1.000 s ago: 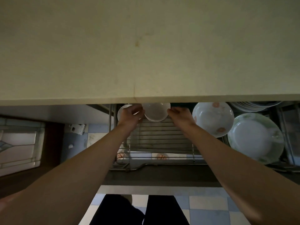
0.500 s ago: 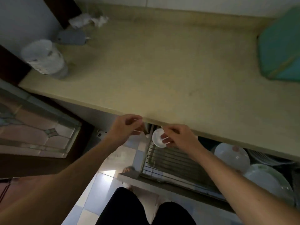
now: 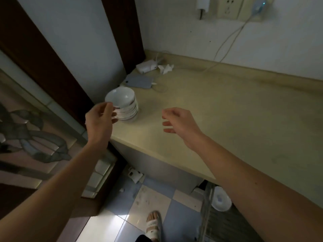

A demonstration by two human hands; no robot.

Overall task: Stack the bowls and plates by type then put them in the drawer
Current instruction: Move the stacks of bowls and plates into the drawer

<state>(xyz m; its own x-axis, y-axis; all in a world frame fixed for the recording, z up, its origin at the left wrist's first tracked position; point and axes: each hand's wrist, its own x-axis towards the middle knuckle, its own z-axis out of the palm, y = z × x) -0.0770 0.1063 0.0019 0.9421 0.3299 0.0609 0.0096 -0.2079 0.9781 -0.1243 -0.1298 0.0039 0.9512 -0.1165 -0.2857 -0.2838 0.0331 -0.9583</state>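
A stack of white bowls (image 3: 127, 107) stood near the left corner of the countertop (image 3: 218, 116), nested one inside another, the top one tilted slightly and showing a smooth glazed hollow; thin dark bands ran along the rims lower down. The left hand (image 3: 100, 119) was at the stack's near side, fingers loosely spread and curved toward the rims, perhaps just touching; no firm hold was visible. The right hand (image 3: 176, 122) hung over bare counter, apart from the stack, its fingers loosely curled and holding nothing.

The step in hand looked like fetching this stack for the drawer. The next move would call for both hands to close on opposite sides low down, since a tall nest of slick ceramic could shift or tip if lifted from the top.

Below the counter edge, the drawer's wire rack (image 3: 207, 208) showed at lower right with a small white dish (image 3: 221, 201) in it. The counter was a matt, pale yellow slab with a raised back lip. Behind the stack lay a grey-blue phone (image 3: 139, 81), crumpled tissue (image 3: 166, 68), and a white cable (image 3: 227, 41) running up to a wall socket (image 3: 229, 7).
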